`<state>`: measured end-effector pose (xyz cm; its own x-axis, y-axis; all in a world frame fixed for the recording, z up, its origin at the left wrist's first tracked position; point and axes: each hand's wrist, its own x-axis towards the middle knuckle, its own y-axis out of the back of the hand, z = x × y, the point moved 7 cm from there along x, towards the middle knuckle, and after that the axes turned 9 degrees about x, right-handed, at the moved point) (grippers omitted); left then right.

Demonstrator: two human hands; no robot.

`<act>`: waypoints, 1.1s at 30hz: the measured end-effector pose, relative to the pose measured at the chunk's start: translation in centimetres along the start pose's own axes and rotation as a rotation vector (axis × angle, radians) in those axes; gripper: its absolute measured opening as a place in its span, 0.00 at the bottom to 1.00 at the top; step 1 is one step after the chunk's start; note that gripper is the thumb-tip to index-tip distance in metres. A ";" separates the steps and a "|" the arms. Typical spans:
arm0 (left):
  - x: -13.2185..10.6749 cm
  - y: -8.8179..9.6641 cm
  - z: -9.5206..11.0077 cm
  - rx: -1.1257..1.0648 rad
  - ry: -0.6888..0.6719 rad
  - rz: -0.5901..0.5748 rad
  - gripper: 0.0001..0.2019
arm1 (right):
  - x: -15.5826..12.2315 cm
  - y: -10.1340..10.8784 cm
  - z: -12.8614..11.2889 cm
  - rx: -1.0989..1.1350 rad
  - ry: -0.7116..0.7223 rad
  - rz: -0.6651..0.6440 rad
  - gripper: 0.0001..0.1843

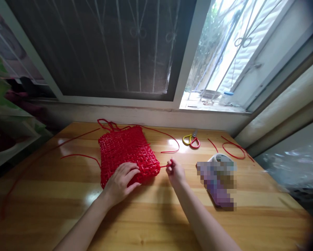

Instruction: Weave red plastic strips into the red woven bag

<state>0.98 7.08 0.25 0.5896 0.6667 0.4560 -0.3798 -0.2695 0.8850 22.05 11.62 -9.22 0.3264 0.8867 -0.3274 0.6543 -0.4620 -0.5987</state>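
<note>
A red woven basket piece (126, 151) lies flat on the wooden table (156, 216), with long loose red cords trailing off to the left and right. My left hand (121, 183) rests on its near edge, fingers spread flat over the weave. Just to the right of the piece, my right hand (175, 171) pinches the end of a red cord (165, 166) that comes out of the weave's right corner.
Yellow and red scissors (191, 140) lie near the far edge. A loop of red cord (233, 150) lies at the right. A small white device (220, 158) sits beside a blurred object (219, 184). A window with bars runs behind the table.
</note>
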 end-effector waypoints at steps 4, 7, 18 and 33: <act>0.1 0.0 -0.2 -0.001 0.020 -0.016 0.12 | -0.6 -0.7 0.8 0.040 -0.128 -0.041 0.13; 0.3 -0.2 0.0 -0.006 0.028 -0.035 0.12 | -0.8 -0.6 1.2 0.084 -0.172 -0.010 0.13; 0.1 -0.4 -0.1 -0.024 0.048 -0.034 0.11 | 0.2 1.2 2.5 0.235 -0.181 0.168 0.12; 5.5 0.9 3.7 -0.612 0.405 0.044 0.08 | -4.7 -3.9 -0.2 0.256 -0.479 -0.170 0.02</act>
<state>6.48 7.94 3.86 0.3000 0.9008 0.3140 -0.7967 0.0555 0.6019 18.11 9.30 -5.21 -0.1541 0.8692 -0.4699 0.4652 -0.3557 -0.8106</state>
